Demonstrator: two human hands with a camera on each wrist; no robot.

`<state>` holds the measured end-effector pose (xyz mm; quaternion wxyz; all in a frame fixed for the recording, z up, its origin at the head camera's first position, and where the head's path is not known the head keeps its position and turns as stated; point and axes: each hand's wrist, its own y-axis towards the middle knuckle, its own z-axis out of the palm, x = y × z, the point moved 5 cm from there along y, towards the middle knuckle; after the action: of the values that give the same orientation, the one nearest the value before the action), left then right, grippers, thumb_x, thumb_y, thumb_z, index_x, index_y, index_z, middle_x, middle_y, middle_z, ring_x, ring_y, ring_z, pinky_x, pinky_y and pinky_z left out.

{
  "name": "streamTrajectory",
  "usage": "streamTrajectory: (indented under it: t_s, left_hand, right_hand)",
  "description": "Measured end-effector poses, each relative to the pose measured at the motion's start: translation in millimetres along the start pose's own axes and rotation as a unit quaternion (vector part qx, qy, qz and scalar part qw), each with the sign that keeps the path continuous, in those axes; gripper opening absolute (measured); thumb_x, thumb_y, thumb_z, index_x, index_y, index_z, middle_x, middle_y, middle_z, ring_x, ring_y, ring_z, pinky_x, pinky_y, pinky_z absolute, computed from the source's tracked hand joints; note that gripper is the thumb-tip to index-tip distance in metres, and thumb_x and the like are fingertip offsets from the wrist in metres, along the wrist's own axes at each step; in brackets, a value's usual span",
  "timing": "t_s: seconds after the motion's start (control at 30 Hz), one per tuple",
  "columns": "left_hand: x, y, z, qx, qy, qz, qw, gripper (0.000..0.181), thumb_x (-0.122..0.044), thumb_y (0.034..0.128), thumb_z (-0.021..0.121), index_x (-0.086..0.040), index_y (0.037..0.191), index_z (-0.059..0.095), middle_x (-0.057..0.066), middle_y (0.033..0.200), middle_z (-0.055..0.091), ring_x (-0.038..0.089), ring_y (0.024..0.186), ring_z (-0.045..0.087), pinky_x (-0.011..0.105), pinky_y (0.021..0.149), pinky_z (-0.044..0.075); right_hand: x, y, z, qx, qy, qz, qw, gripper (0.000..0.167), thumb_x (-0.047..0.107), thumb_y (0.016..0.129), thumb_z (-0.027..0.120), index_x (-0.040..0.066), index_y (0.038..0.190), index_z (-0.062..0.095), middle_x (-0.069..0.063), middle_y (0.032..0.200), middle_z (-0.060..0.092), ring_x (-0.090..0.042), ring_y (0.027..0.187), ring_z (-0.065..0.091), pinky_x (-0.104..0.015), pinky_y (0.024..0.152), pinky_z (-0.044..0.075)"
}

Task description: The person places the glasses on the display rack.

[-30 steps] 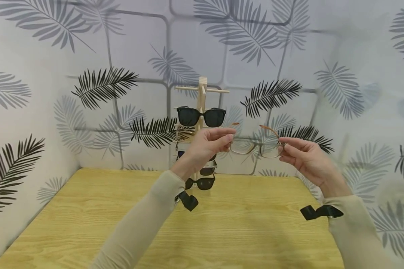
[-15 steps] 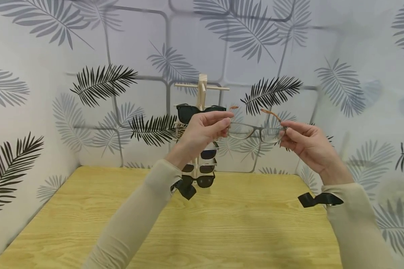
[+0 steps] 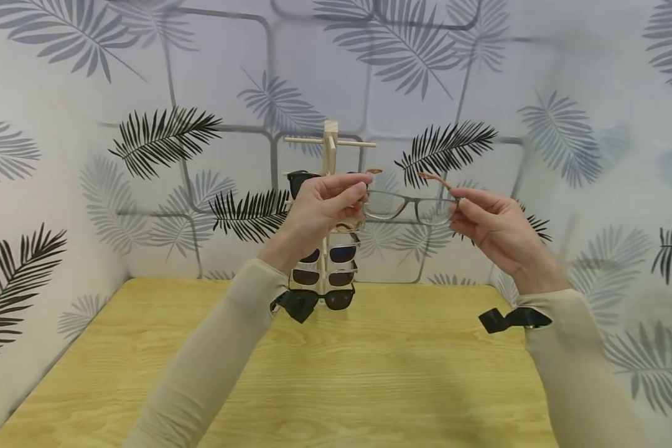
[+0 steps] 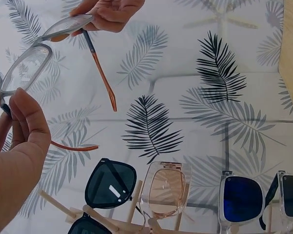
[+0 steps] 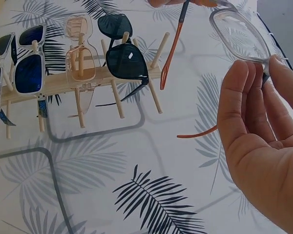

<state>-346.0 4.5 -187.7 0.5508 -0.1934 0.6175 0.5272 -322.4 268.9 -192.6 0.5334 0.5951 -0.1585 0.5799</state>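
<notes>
A pair of clear-lensed eyeglasses (image 3: 410,200) with a grey frame and orange temple tips is held up in front of the patterned wall. My left hand (image 3: 319,208) pinches its left end between thumb and fingers, and my right hand (image 3: 498,233) pinches the right end near the hinge. Both temples are unfolded and point away from me, as the orange tip (image 4: 107,95) shows in the left wrist view. Behind my left hand stands a wooden eyewear stand (image 3: 329,149), partly hidden by that hand. Its top crossbar holds no glasses.
Below that bar hang black sunglasses (image 5: 127,62), then clear-framed glasses with peach lenses (image 4: 166,190), blue-lensed sunglasses (image 5: 29,73) and more dark pairs. The lowest black sunglasses (image 3: 338,299) sit just above the wood-grain table (image 3: 403,373). Leaf-patterned walls surround the table.
Both hands have lifted the eyeglasses higher and shifted slightly left in the head view. More of the stand's lower sunglasses now show, while the top black pair is more covered by my left hand.
</notes>
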Motion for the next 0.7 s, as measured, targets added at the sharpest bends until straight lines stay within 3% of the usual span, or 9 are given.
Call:
streamTrajectory:
  t_s: [0.23, 0.43, 0.7]
  left_hand:
    - [-8.4, 0.9, -11.0, -0.008, -0.003, 0.008, 0.9999, 0.031, -0.009, 0.0968, 0.061, 0.005, 0.124, 0.063, 0.005, 0.091, 0.066, 0.014, 0.078, 0.057, 0.021, 0.073, 0.055]
    - [-18.8, -2.1, -20.5, -0.022, -0.006, 0.009, 0.9997, 0.024, -0.01, 0.0961, 0.062, -0.002, 0.118, 0.069, 0.005, 0.092, 0.065, 0.015, 0.08, 0.057, 0.022, 0.073, 0.055]
    - [-36.1, -2.4, -25.9, -0.011, -0.024, 0.035, 0.999, 0.023, -0.007, 0.097, 0.06, -0.002, 0.117, 0.07, 0.006, 0.09, 0.066, 0.015, 0.077, 0.057, 0.022, 0.07, 0.054]
  right_hand:
    - [-1.5, 10.4, 11.7, -0.009, 0.005, 0.014, 0.9998, 0.026, -0.003, 0.099, 0.049, 0.0, 0.115, 0.07, -0.011, 0.096, 0.073, -0.018, 0.088, 0.071, -0.028, 0.078, 0.059]
    - [0.6, 20.5, 23.0, -0.008, 0.0, 0.025, 0.9996, 0.023, -0.001, 0.098, 0.054, 0.0, 0.114, 0.071, -0.01, 0.096, 0.073, -0.018, 0.087, 0.07, -0.028, 0.077, 0.059]
    - [4.7, 31.2, 35.4, -0.022, -0.006, 0.021, 0.9995, 0.021, 0.003, 0.095, 0.061, 0.003, 0.113, 0.07, -0.009, 0.095, 0.072, -0.017, 0.086, 0.07, -0.027, 0.075, 0.06]
